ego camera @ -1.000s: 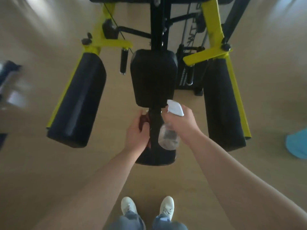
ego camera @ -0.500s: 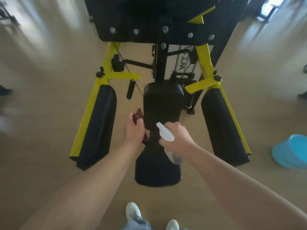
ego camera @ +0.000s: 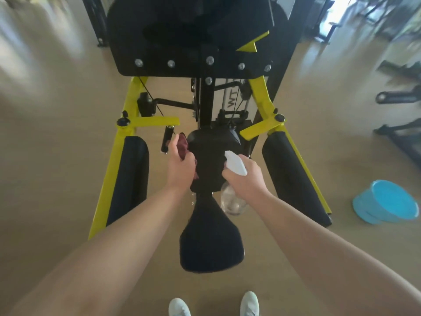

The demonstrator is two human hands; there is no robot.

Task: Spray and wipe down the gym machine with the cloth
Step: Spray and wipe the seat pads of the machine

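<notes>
A wide tan floor [ego camera: 57, 133] fills the room. On it stands a big black and yellow gym machine [ego camera: 206, 106], right in front of the person. At its far end is a large black pad [ego camera: 182, 37] with a row of shiny bolts along its near edge. A long black pad [ego camera: 129, 179] lies on the left side and another long black pad [ego camera: 293, 179] lies on the right side, each next to a yellow bar. In the middle, closest to the person, is a black seat [ego camera: 210, 242], and just past it is a smaller black pad [ego camera: 211, 151]. A blue tub [ego camera: 387, 201] sits on the floor, off to the right of the machine. The left hand [ego camera: 181, 169] has its grip tight around a dark red cloth [ego camera: 183, 143], and the cloth is up against the left edge of the smaller black pad. The right hand [ego camera: 248, 176] has its grip around a clear spray bottle [ego camera: 231, 202] with a white top, held over the right edge of that same pad, with the white top pointing at the pad. Two white shoes [ego camera: 178, 307] peek in at the bottom.
</notes>
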